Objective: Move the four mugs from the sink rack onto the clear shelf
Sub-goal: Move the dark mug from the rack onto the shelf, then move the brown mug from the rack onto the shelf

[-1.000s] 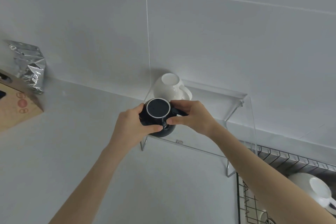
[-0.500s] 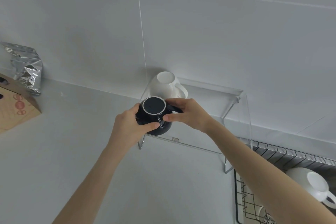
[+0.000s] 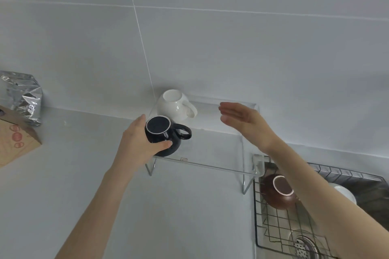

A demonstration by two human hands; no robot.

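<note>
Gripping the black mug (image 3: 163, 135) left hand (image 3: 139, 143), right hand (image 3: 244, 120) spread empty, forearm hiding rack mugs (image 3: 277, 192)

The mug (image 3: 163, 135) under the left hand (image 3: 139, 145) is dark navy with a thin white ring on its base. At its 12 o'clock sits 1 plain white mug (image 3: 174, 105). At 4 o'clock, a brown mug (image 3: 277, 192) shows a white ring. The bag (image 3: 22, 96) at 9 o'clock is crinkled silver; the box (image 3: 15, 143) is tan with red stamps.
</note>
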